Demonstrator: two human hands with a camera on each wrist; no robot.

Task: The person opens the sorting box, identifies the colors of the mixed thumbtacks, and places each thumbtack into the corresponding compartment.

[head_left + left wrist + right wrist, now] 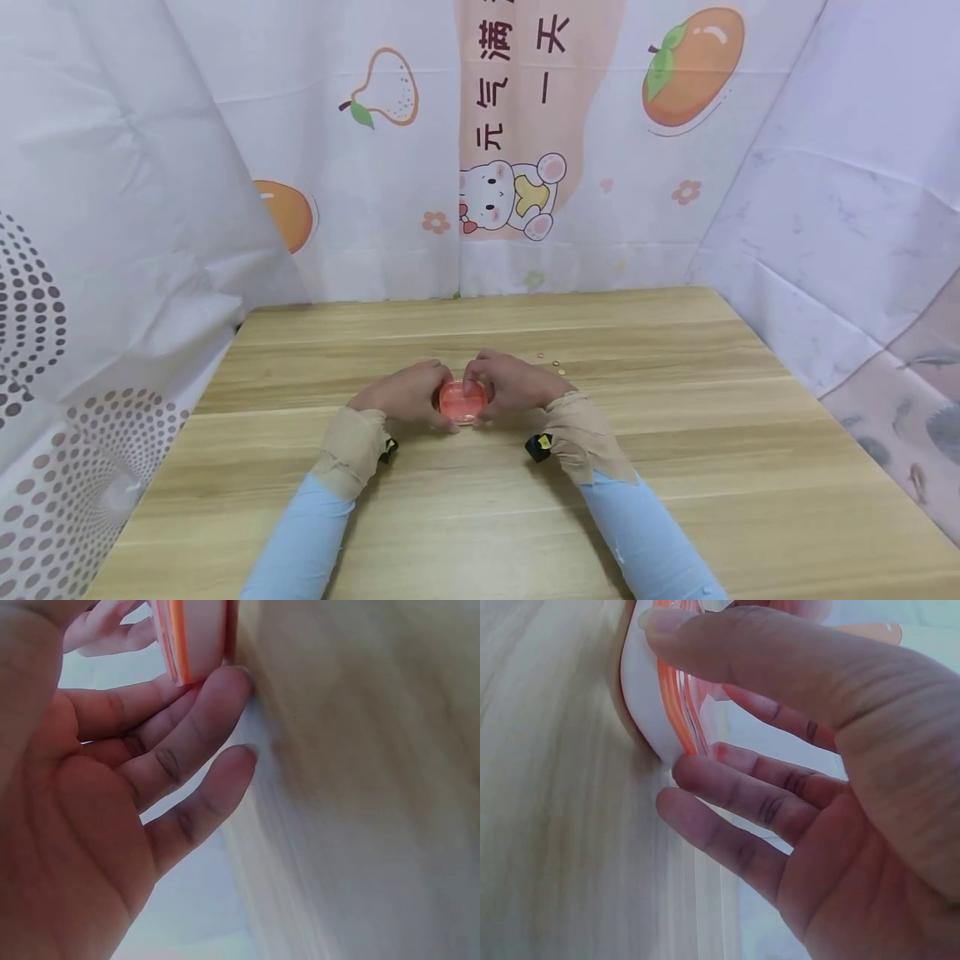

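A small box [461, 402] with a clear orange-red lid and a white base sits on the wooden table, between both hands. My left hand [408, 393] grips its left side, thumb at the near edge and fingers at the far side. From the right, my right hand [517, 385] holds the opposite side, with a finger bent over the lid. In the right wrist view the thumb presses the white side [645, 690] by the orange rim, and fingertips touch the box's far end. The left wrist view shows fingertips against the box [202, 637]. Its contents cannot be made out.
Several tiny ring-like pieces [556, 363] lie on the table [675, 467] beyond the right hand. A printed curtain [375, 208] hangs behind the table's far edge, with more cloth on both sides. A small black device [538, 447] is strapped at the right wrist.
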